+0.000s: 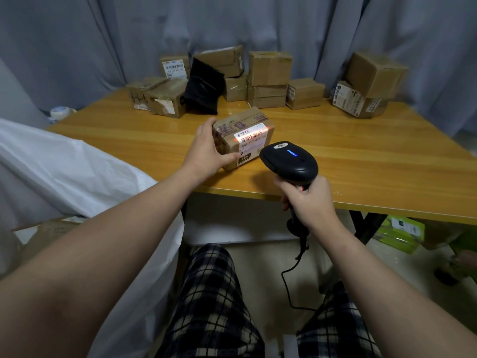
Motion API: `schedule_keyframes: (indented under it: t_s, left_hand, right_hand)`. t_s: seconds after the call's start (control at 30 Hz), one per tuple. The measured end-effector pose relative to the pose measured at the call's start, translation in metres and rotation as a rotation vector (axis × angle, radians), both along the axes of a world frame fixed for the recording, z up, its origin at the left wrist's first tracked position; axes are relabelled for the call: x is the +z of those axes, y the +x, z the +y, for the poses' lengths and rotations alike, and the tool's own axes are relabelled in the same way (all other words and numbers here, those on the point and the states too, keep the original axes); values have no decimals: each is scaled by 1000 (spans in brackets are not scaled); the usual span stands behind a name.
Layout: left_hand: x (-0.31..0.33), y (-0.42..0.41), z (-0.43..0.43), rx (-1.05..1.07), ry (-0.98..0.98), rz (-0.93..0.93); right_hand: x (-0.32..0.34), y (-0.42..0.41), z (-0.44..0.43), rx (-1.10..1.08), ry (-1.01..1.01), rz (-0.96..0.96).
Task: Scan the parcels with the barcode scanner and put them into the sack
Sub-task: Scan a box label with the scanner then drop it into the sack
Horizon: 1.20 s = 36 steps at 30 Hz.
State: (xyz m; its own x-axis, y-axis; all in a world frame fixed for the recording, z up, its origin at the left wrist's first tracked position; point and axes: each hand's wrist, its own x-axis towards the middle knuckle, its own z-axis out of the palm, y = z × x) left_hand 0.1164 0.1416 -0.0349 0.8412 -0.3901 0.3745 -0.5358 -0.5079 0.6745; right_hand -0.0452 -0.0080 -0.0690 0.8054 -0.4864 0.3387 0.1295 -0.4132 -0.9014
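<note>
Head view: left hand (pixel 206 151) grips the parcel (pixel 232 130), right hand (pixel 308 200) clasps the barcode scanner (pixel 289 161); beam (pixel 258 130) slipping off the label (pixel 251 140) would likely misread.

You work in dim, cool room light. The grey curtain (pixel 77 47) behind reads flat and murky. The wooden table (pixel 361 156) carries a soft sheen near its far edge. The barcode scanner (pixel 289 158) throws a red-orange line across the label (pixel 251 135) of the parcel (pixel 242 140), the brightest spot you see, and a small blue lamp glows on its top. Deep shadow fills the space under the table. The wide lens bows the table's edges and stretches the lower corners. The white sack (pixel 64 164) looks soft and slightly washed out.
</note>
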Motion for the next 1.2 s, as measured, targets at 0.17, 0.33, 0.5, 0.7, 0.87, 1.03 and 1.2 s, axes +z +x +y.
schedule_keyframes:
  t_s: [0.17,0.33,0.5,0.7,0.87,1.03,1.2]
  left_hand:
    - [8,-18,24,8,-33,-75]
    - [11,-49,86,86,-98,-74]
    - [0,-67,178,326,-130,-85]
    - [-7,-70,283,707,32,-62]
    - [-9,-46,322,817,408,-94]
    - [-22,-5,323,665,646,-68]
    - [-28,20,308,607,704,61]
  right_hand:
    - [11,3,16,71,-3,-27]
    - [30,16,62,220,11,-47]
    - [38,46,128,397,47,77]
    - [46,75,203,582,-31,237]
    - [44,98,238,630,-88,285]
    - [38,122,248,625,-76,329]
    - [33,136,236,580,-43,360]
